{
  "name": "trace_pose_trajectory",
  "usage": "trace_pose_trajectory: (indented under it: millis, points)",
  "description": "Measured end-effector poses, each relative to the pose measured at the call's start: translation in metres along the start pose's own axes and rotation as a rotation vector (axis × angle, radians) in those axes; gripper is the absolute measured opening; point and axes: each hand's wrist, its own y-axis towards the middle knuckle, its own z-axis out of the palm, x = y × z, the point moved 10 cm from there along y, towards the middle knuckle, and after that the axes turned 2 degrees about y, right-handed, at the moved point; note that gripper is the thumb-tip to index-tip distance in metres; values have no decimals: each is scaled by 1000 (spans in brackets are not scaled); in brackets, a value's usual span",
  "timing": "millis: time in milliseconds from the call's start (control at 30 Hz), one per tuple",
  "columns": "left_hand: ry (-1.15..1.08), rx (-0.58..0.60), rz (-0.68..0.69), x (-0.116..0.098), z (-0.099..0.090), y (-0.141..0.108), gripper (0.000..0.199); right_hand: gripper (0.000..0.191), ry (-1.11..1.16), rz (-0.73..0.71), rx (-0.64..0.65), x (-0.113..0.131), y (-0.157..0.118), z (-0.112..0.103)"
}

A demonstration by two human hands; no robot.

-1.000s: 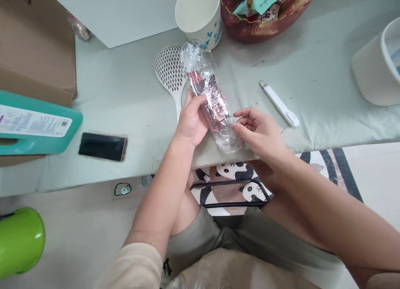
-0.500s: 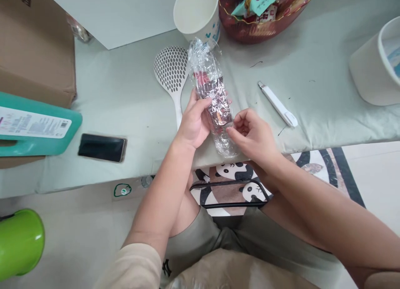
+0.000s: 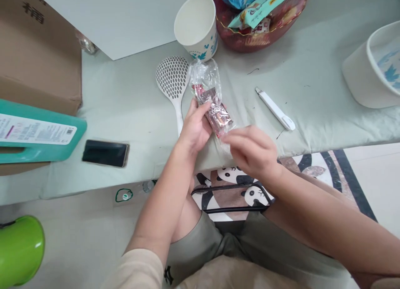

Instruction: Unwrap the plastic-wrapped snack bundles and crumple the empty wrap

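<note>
A clear plastic bag (image 3: 204,72) with dark and red snack packets (image 3: 217,112) inside is held over the front of the table. My left hand (image 3: 196,128) is closed around its left side, thumb pressed on top. At the bag's lower end, my right hand (image 3: 253,147) pinches with thumb and fingers together; its fingertips are slightly blurred. A grey slotted skimmer (image 3: 173,78) lies just left of the bag, its handle running under my left hand. To the right lies a white utility knife (image 3: 275,108).
A white paper bucket (image 3: 196,26) and a red bowl (image 3: 250,41) of wrapped snacks stand behind. Another white bucket (image 3: 362,68) is at right. A phone (image 3: 105,153), a green jug (image 3: 75,126) and a cardboard box (image 3: 40,60) are at left. A green bin (image 3: 23,247) stands below.
My right hand has shifted down, and the bag's lower end is drawn in and folded near its fingertips. The left hand keeps its grip. The view has tilted slightly.
</note>
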Motion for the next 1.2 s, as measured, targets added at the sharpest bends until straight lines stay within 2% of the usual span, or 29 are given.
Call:
trace_pose_trajectory:
  millis: [67, 100, 133, 200, 267, 300, 367, 467, 533, 567, 633, 700, 767, 800, 833, 967, 1100, 1200]
  points:
    - [-9, 3, -35, 2, 3, -2, 16, 27, 2, -108, 178, 9, -4, 16]
    - [-6, 9, -62, 3, 4, -3, 16, 25, 12, -114, 214, 8, -4, 18]
    - [0, 19, -89, 4, 6, -4, 17, 22, 25, -81, 196, 3, -3, 14]
    - [13, 65, -141, 8, 12, -6, 21, 19, 64, 84, 36, -18, 2, -6]
    - [16, 134, -192, 14, 20, -10, 28, 23, 159, 326, -112, -48, -1, -21]
    - [11, 175, -215, 18, 25, -12, 31, 30, 231, 446, -130, -62, -5, -21]
    - [1, 251, -237, 24, 34, -15, 35, 46, 395, 626, -83, -80, -13, -7]
    - [9, 295, -221, 30, 41, -17, 36, 59, 541, 735, -26, -89, -20, 11]
    - [50, 216, -122, 22, 33, -14, 36, 59, 493, 745, -79, -91, -21, 6]
    - [100, 151, -25, 13, 26, -14, 37, 59, 431, 742, -115, -92, -21, 1]
    - [285, 37, 219, -12, 16, -19, 43, 60, 288, 736, -161, -92, -20, -10]
    - [534, -1, 408, -30, 19, -28, 49, 61, 197, 734, -145, -91, -18, -13]
    - [694, -49, 472, -35, 18, -33, 30, 62, 162, 740, -91, -89, -16, -10]
    - [727, -82, 463, -35, 15, -33, 17, 61, 152, 745, -68, -89, -15, -9]
    - [728, -116, 444, -35, 11, -32, 14, 60, 142, 751, -53, -90, -16, -8]
    - [520, -183, 312, -31, -7, -21, 25, 60, 174, 800, -48, -98, -22, -7]
    - [186, -277, 78, -19, -28, -8, 31, 50, 523, 909, -115, -111, -30, 1]
    - [-16, -274, -152, -2, -30, -4, 33, 43, 762, 968, -157, -115, -31, 8]
